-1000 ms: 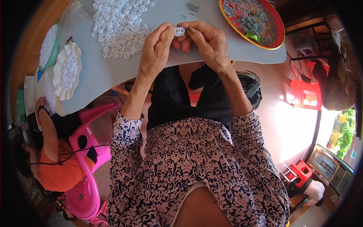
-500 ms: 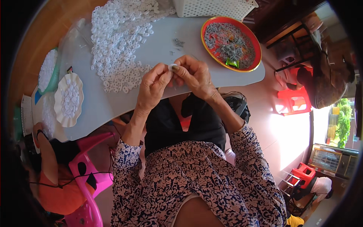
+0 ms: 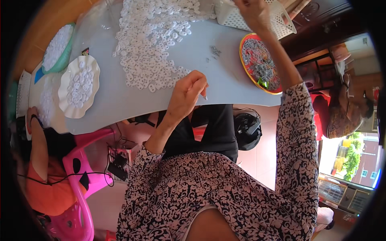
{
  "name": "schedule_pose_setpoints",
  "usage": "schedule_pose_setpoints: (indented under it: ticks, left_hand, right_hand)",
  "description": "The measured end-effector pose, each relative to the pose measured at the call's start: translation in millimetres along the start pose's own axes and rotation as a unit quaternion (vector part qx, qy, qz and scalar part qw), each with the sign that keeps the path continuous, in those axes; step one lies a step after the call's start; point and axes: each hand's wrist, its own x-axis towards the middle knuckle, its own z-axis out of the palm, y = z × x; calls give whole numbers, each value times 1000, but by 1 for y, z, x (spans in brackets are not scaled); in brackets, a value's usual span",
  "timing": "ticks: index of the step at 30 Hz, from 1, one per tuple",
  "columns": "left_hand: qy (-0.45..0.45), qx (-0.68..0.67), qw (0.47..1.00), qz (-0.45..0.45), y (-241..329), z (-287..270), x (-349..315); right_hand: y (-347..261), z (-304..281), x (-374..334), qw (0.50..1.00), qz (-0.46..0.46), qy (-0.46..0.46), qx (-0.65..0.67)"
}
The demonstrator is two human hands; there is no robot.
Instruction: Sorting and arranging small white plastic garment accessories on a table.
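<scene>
My left hand (image 3: 186,94) is above the table's near edge, its fingers curled closed. A tiny pale tip pokes out below the fingers; I cannot make out what it belongs to. My right hand (image 3: 254,15) is stretched far forward over the white perforated basket (image 3: 229,16); its fingers are blurred and partly cut off by the top edge. Under my right forearm lies a red round tray (image 3: 249,52) of small grey metal pieces with a green packet (image 3: 263,83). Many small white oval plastic pieces with holes (image 3: 148,60) spread beyond my left hand.
A few grey metal pieces (image 3: 215,51) lie on the grey table (image 3: 108,88). At the left are a scalloped white dish (image 3: 95,76) and a green bowl (image 3: 69,50), both with white pieces. Another person's arm (image 3: 39,150) reaches in beside a pink chair (image 3: 96,160).
My hands were together over a small white piece. The right has swung forward and right to the basket; the left stays near the table's edge, closed. The view has shifted.
</scene>
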Motion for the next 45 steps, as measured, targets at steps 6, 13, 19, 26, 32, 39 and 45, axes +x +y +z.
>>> schedule_pose_setpoints:
  ticks: [6, 13, 19, 26, 32, 39, 45]
  left_hand:
    - [-24, 32, 999, 5, 5, 9, -1]
    - [-31, 84, 996, 25, 9, 14, -4]
    - [-23, 101, 993, 54, 6, 13, -5]
    - [-23, 107, 993, 43, 5, 12, -4]
    - [-29, 102, 994, 6, 12, 12, -5]
    - [-26, 110, 992, 53, 3, 11, -6]
    - [-30, 100, 994, 30, 4, 11, -4]
  right_hand:
    - [-16, 85, -26, 980, -88, -179, -2]
    - [-54, 116, -42, 966, -144, -215, -3]
    - [-66, 84, -45, 934, -28, -327, 143]
    - [-58, 75, -61, 902, -129, -388, 140]
    - [-62, 73, -60, 914, -92, -366, 151]
    - [-79, 83, -65, 920, -151, -363, 1]
    - [-62, 71, -69, 929, -67, -323, 166]
